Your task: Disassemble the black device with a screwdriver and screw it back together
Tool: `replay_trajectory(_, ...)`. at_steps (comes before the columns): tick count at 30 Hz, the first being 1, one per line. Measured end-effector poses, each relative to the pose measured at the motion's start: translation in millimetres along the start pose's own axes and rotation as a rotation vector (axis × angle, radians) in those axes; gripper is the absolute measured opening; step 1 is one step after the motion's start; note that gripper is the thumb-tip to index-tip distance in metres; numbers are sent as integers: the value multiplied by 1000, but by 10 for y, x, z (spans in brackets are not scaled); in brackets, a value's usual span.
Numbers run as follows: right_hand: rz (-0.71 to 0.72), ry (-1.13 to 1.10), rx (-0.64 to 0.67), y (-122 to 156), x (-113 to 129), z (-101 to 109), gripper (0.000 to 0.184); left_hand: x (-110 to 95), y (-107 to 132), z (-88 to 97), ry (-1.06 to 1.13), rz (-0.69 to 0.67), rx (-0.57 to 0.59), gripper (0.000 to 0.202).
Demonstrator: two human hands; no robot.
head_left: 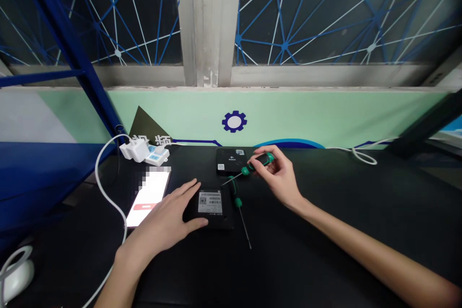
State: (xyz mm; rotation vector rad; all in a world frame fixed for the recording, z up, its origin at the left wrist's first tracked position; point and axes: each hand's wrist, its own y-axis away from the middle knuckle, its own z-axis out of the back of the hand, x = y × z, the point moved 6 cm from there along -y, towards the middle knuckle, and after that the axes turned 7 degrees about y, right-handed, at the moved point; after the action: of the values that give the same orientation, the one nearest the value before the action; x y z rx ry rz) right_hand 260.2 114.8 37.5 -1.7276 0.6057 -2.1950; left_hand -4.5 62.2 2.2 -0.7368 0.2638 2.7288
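Observation:
A black rectangular device (224,221) with a white printed label lies flat on the black table. Across its left side rests my left hand (176,214), fingers stretched along the far left corner and thumb on the near part. My right hand (279,175) grips a screwdriver (262,160) by its green and black handle. The shaft slants down to the left, and its tip is at the far right corner of the device; whether it sits in a screw is too small to tell. A second green-handled screwdriver (235,192) lies just right of the device, its shaft toward me.
Behind the device stands a small black box (229,161) with stickers. A lit phone (151,197) lies left of my left hand. Beyond it are a white charger (135,149) and a power strip (158,155). A white cable (104,187) curves down the left side.

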Motion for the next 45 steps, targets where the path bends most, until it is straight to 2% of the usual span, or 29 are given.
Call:
replay_trajectory(3,-31,-20,13,-60,51,-71,34,-21,-32,-1,15,3,4,80)
replay_trajectory(7,-58,-30,86,-145,104,-193,36,-24,-35,-25,17,34,-1,79)
replay_trajectory(14,63,-13,63,-302,228,-165,30,17,-12,-57,35,47,-10,82)
replay_trajectory(25,149,177,259,-333,306,-379,19,8,-6,-56,25,24,-44,81)
replay_trajectory(31,85,116,373,-325,213,-491,28,6,-8,-73,17,53,-51,77)
replay_trajectory(39,68,58,364,-265,156,-507,29,12,-2,-82,30,20,-91,76)
replay_trajectory(43,65,23,421,-170,69,-605,27,-6,-9,-82,23,15,-87,75)
replay_trajectory(45,64,-7,406,-111,8,-636,28,-18,-13,-81,20,21,-79,75)
